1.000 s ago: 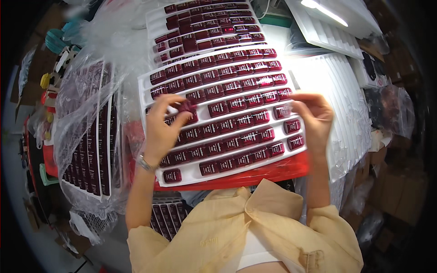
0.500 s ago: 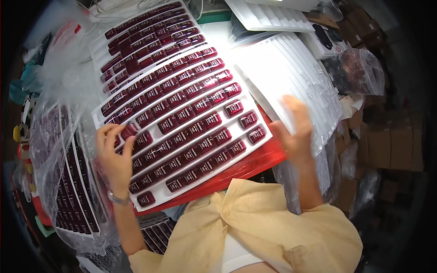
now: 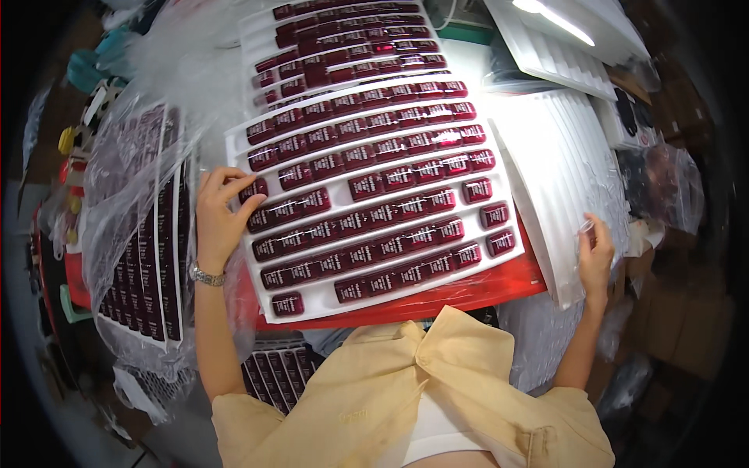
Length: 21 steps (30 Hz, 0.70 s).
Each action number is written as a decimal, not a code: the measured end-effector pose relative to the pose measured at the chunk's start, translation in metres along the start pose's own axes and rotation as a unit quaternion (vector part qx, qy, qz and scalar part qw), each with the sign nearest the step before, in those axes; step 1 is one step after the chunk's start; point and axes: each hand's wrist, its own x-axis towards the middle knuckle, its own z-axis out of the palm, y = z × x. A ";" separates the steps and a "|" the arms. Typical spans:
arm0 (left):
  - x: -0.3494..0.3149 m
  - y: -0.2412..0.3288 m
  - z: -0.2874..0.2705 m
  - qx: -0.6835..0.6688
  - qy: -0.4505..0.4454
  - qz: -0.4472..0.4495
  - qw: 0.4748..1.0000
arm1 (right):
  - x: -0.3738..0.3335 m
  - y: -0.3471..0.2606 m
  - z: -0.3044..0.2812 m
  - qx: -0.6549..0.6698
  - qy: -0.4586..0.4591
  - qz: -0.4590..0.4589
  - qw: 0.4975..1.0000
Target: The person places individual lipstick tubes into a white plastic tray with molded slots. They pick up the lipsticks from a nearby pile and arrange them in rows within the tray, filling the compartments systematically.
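Observation:
A white plastic tray with rows of small dark red glossy pieces lies in front of me on a red board. My left hand rests on the tray's left side, its fingers pinching one dark red piece in a row there. My right hand is off the tray to the right, fingers closed on the lower edge of an empty white ribbed tray. A second filled tray lies behind the first.
At the left, clear plastic bags hold more trays of dark red pieces. Another dark tray shows under the board near my body. Empty white trays stack at the far right, with cardboard boxes and bagged goods beyond.
My right hand has left the filled tray's right edge and gone out to the empty ribbed tray at the right. My left hand stays on the left rows.

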 end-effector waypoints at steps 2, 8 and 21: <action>-0.002 -0.004 0.000 -0.033 -0.008 0.023 0.999 | 0.027 -0.008 0.004 0.126 0.052 -0.018 0.990; -0.007 0.041 0.011 -0.151 0.072 -0.040 0.985 | 0.055 -0.183 0.067 0.538 -0.059 -0.090 0.836; -0.023 0.061 0.010 -0.168 0.156 -0.076 0.971 | 0.019 -0.277 0.091 0.380 0.021 -0.395 0.836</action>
